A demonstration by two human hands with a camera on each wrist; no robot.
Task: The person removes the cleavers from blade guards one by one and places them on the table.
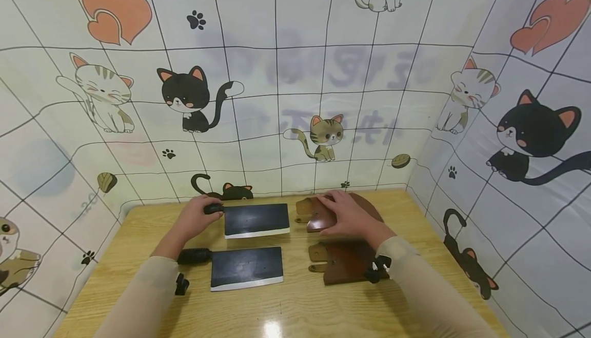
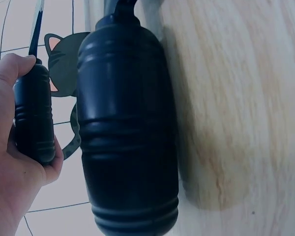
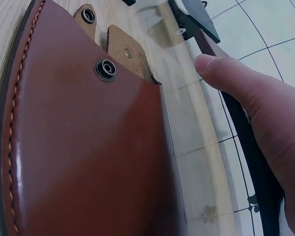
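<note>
My left hand [image 1: 196, 217] grips the black handle of the far cleaver [image 1: 256, 219]; in the left wrist view the thumb lies along the top of that ribbed handle [image 2: 34, 115]. The dark blade with its bright edge is lifted slightly, a shadow beneath it. Nearer to me a second cleaver [image 1: 247, 267] lies on the table, its thick handle [image 2: 128, 123] filling the left wrist view. On the right, my right hand [image 1: 348, 216] holds the far brown leather sheath [image 1: 318, 220], seen edge-on and raised in the right wrist view. Another leather sheath [image 3: 98, 142] lies flat below it.
The wooden table [image 1: 277, 312] ends at white walls [image 1: 277, 163] of tiled pattern with cartoon cats, at the back and both sides. Each sheath has a strap with a metal snap [image 3: 105, 69] or hole at its left end.
</note>
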